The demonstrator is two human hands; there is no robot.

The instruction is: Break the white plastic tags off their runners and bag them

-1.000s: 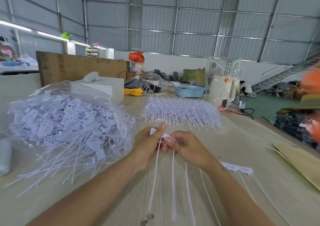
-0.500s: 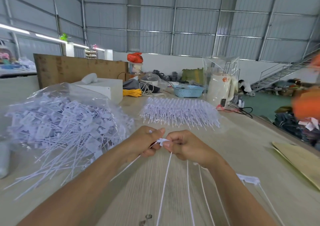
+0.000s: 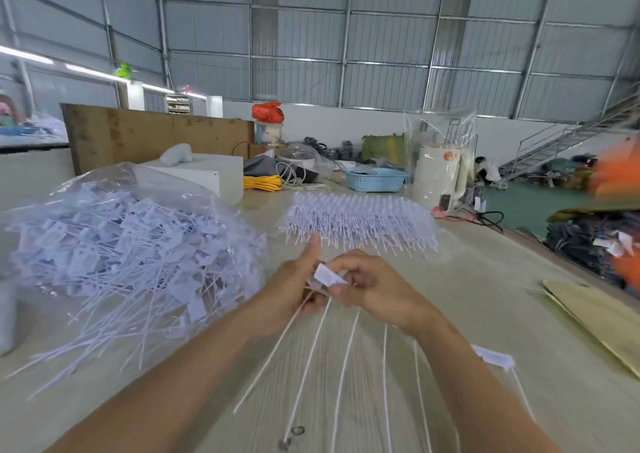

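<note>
Head view showed both hands low over the tabletop [image 3: 467,279]: left hand [image 3: 294,289] and right hand [image 3: 374,286] pinched one tag [image 3: 327,275], tails dangling near, likely for snapping. Farther left, the bag [image 3: 131,244] lay open for tags; unbroken runners [image 3: 356,220] waited beyond.

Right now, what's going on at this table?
A person is separating white plastic tags. Both hands work one tag head: the right hand pinches it, and the left hand grips beside it, thumb up. Several thin tails hang from the hands towards the camera. A clear bag heaped with loose tags lies to the left, and a stack of unbroken runners sits beyond the hands.
</note>
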